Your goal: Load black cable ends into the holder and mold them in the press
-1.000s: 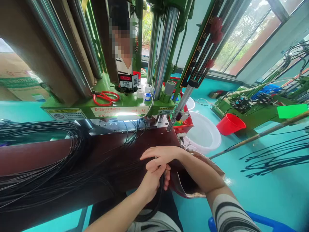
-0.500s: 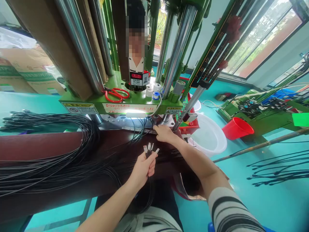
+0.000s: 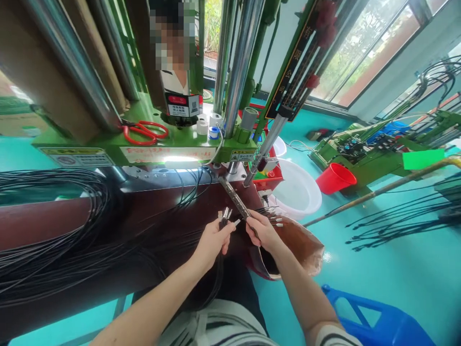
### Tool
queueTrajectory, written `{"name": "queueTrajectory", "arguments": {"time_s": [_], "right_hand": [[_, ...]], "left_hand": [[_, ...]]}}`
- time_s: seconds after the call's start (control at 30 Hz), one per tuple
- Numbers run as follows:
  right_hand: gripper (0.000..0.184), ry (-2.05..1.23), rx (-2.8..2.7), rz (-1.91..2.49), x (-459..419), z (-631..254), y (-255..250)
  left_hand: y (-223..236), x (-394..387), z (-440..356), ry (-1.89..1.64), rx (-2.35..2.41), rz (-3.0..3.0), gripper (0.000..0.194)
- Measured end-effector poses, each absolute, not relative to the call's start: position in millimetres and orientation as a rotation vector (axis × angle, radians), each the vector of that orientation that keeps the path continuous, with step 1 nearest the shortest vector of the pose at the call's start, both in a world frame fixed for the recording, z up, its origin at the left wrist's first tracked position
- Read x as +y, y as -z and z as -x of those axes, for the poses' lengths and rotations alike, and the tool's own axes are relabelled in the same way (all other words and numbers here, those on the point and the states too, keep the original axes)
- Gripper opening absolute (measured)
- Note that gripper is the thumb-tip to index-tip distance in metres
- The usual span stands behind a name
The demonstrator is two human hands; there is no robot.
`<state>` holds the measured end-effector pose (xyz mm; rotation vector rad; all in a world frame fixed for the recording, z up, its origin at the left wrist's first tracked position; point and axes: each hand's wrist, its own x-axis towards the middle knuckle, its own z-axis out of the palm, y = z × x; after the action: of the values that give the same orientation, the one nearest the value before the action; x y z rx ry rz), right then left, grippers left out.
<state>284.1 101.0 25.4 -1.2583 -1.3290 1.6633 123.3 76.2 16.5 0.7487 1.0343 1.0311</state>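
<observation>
My left hand is closed around a bundle of black cables, whose metal plug ends stick up above the fingers. The cables hang down from it towards my lap. In my right hand is the near end of a long, narrow metal bar with small slots along it. Its far end reaches to the right part of the green press. Beneath the press, thin black cables run out over the dark red tabletop. More plug ends lie just right of my right hand.
Long black cables lie coiled on the left of the table. Red-handled scissors and tape rolls sit on the press. To the right are a brown-lined bag or box, a white tub, a red bucket and a blue stool.
My right hand has come back from the press towards me and now grips the metal bar, swung out at an angle. My left hand keeps hold of the cables. The view has shifted.
</observation>
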Motion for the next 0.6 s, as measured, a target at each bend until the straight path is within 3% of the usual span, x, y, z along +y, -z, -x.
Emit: {"name": "queueTrajectory", "arguments": {"time_s": [0.23, 0.6], "right_hand": [[0.049, -1.556, -1.174, 1.136, 96, -274, -10], [0.046, -1.384, -1.310, 1.205, 88, -266, -12]], "left_hand": [[-17, 83, -142, -0.933, 1.065, -0.735, 0.026], [-13, 80, -142, -0.960, 1.090, -0.770, 0.031]]}}
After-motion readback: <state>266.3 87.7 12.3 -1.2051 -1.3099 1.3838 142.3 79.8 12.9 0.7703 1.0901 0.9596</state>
